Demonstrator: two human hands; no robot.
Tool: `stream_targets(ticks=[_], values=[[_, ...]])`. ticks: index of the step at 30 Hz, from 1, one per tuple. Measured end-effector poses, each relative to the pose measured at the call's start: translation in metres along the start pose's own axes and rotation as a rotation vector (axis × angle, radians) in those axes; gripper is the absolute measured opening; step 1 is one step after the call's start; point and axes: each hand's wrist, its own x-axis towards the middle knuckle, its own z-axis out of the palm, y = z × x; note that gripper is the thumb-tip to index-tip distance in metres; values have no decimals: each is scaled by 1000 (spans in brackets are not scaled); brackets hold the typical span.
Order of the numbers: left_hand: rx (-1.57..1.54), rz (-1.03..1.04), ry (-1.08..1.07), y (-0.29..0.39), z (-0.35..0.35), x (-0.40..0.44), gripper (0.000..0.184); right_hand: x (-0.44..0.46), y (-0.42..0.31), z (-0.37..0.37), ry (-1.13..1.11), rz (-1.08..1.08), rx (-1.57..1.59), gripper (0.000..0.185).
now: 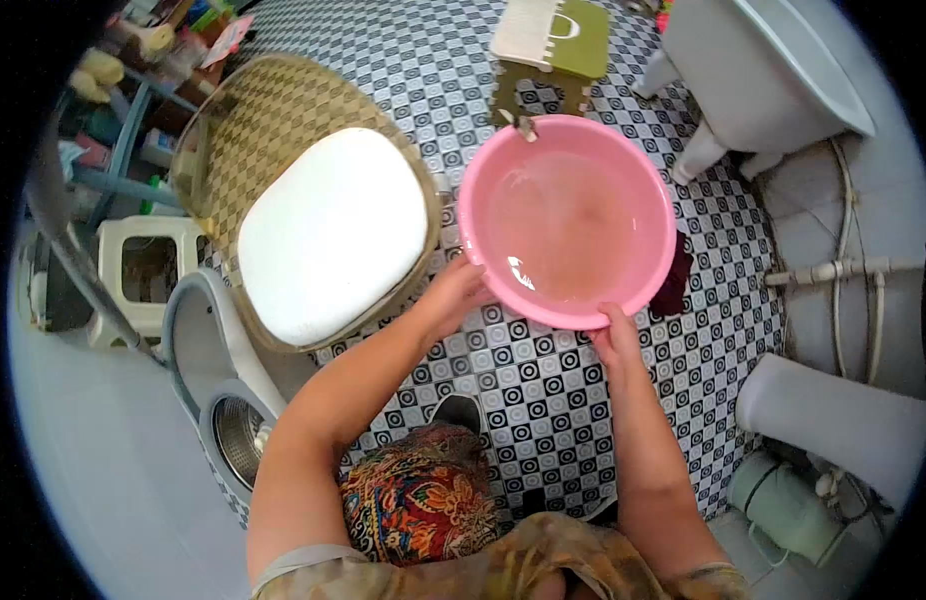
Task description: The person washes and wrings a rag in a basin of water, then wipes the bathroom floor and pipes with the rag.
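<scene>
A round pink basin holds slightly cloudy water, its rim facing up toward me. My left hand grips the basin's near-left rim, with most of the fingers hidden beneath or behind it. At the near-right rim, my right hand has its thumb over the edge and its other fingers underneath. Whether the basin rests on the floor or is lifted, I cannot tell. A dark cloth lies on the floor by the basin's right side.
A transparent chair with a white seat stands at the left. Beyond the basin is a green and white folding stool. A washbasin on legs is at the upper right, with wall pipes below. Patterned tiles cover the floor.
</scene>
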Motion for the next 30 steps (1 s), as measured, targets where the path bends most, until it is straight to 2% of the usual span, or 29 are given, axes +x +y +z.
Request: stream_targets(ticks=[5, 7, 11, 13, 15, 18, 19, 21, 22, 23, 25, 26, 28, 29, 30], values=[[104, -48, 25, -9, -8, 5, 36, 9, 2, 1, -14, -78, 2, 43], [148, -62, -47, -14, -19, 10, 39, -9, -15, 14, -106, -52, -45, 42], [212, -75, 55, -17, -6, 3, 41, 5, -8, 7, -40, -121, -91, 43], [170, -91, 76, -22, -13, 5, 44, 4, -12, 12, 14, -36, -128, 43], [177, -101, 80, -24, -13, 6, 47, 1, -16, 19, 66, -48, -139, 37], [224, -140, 13, -28, -18, 9, 48, -2, -15, 22, 20, -155, -46, 25], [250, -153, 2, -30, -18, 8, 48, 6, -9, 15, -37, -123, -54, 29], [293, -158, -8, -35, -17, 5, 49, 1, -8, 13, -16, -47, -6, 38], [323, -168, -14, -36, -16, 3, 50, -7, -10, 13, -115, -32, 65, 46], [354, -174, -14, -36, -16, 0, 51, -15, -12, 11, -113, -33, 74, 46], [394, -166, -39, -35, -15, -8, 51, -34, -18, 4, -106, 101, -24, 48], [424, -182, -31, -36, -15, -12, 52, -39, -19, -4, -84, 46, -146, 46], [394, -192, 5, -36, -10, -22, 49, -17, 9, -50, 131, -386, -363, 24], [406, -189, 7, -36, -7, -28, 46, -11, 10, -64, 459, -704, -568, 14], [437, -204, 23, -37, -5, -32, 45, -20, -13, -73, 623, -831, -725, 12]])
